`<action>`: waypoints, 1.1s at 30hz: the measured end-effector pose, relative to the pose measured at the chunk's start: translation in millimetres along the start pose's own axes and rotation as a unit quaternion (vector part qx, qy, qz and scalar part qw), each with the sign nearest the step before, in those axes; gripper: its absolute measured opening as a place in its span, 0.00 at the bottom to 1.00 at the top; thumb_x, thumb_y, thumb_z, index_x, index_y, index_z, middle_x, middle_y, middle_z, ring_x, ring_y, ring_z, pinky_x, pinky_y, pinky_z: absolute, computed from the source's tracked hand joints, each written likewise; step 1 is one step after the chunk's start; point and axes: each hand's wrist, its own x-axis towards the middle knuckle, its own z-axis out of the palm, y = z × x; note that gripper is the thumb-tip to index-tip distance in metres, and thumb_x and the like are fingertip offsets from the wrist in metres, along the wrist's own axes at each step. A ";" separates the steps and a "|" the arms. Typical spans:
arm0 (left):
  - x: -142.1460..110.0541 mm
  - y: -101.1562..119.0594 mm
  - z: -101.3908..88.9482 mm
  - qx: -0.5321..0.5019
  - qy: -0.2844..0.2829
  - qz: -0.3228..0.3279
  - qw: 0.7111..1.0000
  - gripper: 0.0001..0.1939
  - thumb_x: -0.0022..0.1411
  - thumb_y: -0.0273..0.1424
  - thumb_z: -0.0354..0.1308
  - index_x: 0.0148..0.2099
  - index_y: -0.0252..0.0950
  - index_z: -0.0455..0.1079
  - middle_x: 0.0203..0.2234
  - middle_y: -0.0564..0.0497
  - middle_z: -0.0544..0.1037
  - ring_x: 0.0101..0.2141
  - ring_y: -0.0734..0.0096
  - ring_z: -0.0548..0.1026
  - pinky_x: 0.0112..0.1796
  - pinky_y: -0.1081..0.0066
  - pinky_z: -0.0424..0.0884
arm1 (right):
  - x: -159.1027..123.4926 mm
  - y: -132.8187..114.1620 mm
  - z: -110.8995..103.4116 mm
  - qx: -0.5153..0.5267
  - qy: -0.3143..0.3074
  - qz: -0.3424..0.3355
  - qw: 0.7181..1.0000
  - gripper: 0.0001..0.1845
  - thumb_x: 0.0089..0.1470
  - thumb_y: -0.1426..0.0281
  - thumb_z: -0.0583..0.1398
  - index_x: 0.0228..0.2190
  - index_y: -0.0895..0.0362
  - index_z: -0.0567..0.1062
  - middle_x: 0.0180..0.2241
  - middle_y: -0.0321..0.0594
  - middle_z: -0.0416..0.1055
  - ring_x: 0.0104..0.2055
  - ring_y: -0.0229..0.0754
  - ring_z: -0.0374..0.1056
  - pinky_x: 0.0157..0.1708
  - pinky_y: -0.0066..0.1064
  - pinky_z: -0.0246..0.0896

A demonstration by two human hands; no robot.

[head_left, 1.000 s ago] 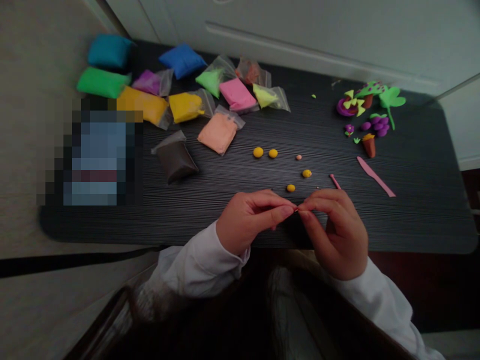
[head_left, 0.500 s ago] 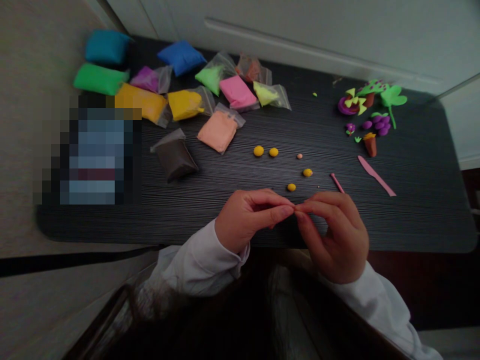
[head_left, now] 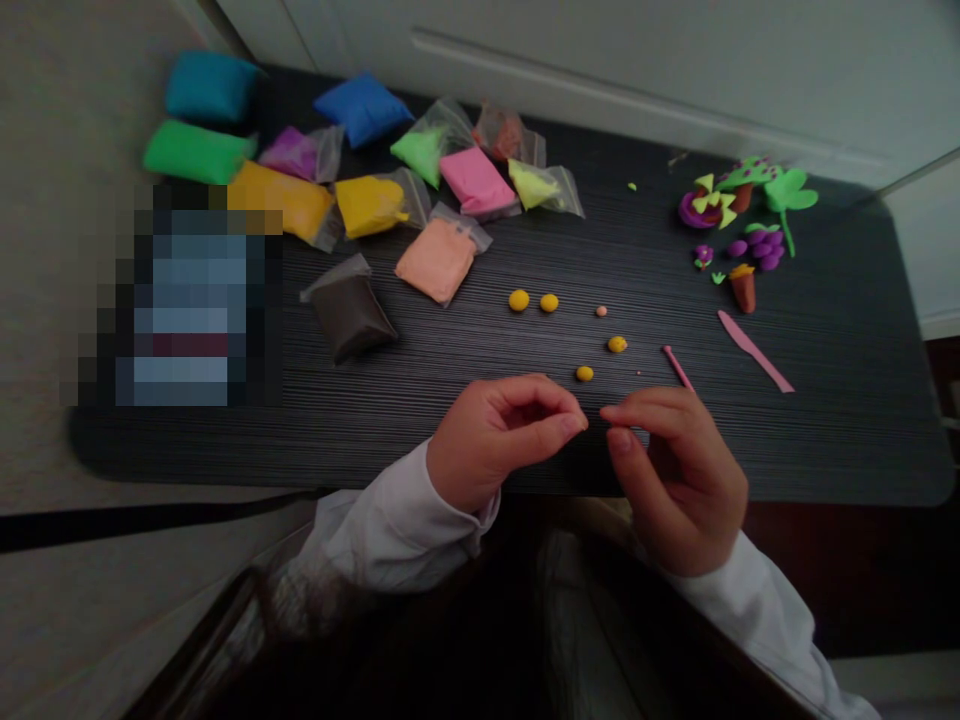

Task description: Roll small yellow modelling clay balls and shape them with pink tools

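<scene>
Over the near edge of the table, my left hand (head_left: 499,440) is closed in a pinch of thumb and forefinger. Whatever lies between those fingertips is too small to make out. A short gap separates it from my right hand (head_left: 679,475), whose thumb and forefinger are slightly apart with nothing visible between them. Just beyond the fingers lies a yellow clay ball (head_left: 584,373); a yellow ball with small marks (head_left: 617,344) sits farther right. Two more yellow balls, one of them a plain clay ball (head_left: 518,300), rest farther back near a small peach clay ball (head_left: 601,311).
A thin pink stick tool (head_left: 678,368) and a pink plastic knife (head_left: 754,350) lie right. Behind them stand clay models, including purple grapes (head_left: 766,247) and a brown cone (head_left: 742,290). Bagged clay, such as a peach pack (head_left: 436,260) and a dark pack (head_left: 352,312), covers the left back.
My hands have parted: their fingertips met before and now stand apart. My right hand has shifted right and its thumb and forefinger have loosened. My left hand keeps its pinch.
</scene>
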 end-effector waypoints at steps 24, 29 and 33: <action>-0.6 -0.5 -0.2 0.031 -0.035 -0.001 0.999 0.08 0.57 0.27 0.55 0.32 0.35 0.76 0.26 0.51 0.74 0.29 0.76 0.69 0.31 0.75 0.65 | 3.7 14.9 -0.7 -0.056 -0.004 -0.131 0.990 0.22 0.43 0.83 0.61 0.41 0.53 0.72 0.33 0.39 0.70 0.35 0.40 0.66 0.33 0.36 0.65; -0.9 -0.8 -0.4 -0.004 -0.026 -0.048 0.998 0.09 0.57 0.29 0.54 0.37 0.36 0.76 0.28 0.51 0.73 0.28 0.77 0.68 0.27 0.76 0.63 | 7.3 23.5 -10.0 -0.069 0.064 -0.127 0.988 0.15 0.44 0.81 0.60 0.35 0.55 0.73 0.30 0.38 0.71 0.32 0.39 0.67 0.31 0.33 0.64; -0.6 0.8 -0.2 -0.044 0.003 -0.053 0.998 0.09 0.57 0.29 0.55 0.33 0.35 0.76 0.26 0.50 0.72 0.27 0.76 0.67 0.26 0.75 0.61 | 7.7 41.6 -24.8 -0.104 0.152 -0.068 0.981 0.07 0.44 0.77 0.62 0.28 0.55 0.73 0.26 0.35 0.70 0.29 0.38 0.66 0.31 0.33 0.62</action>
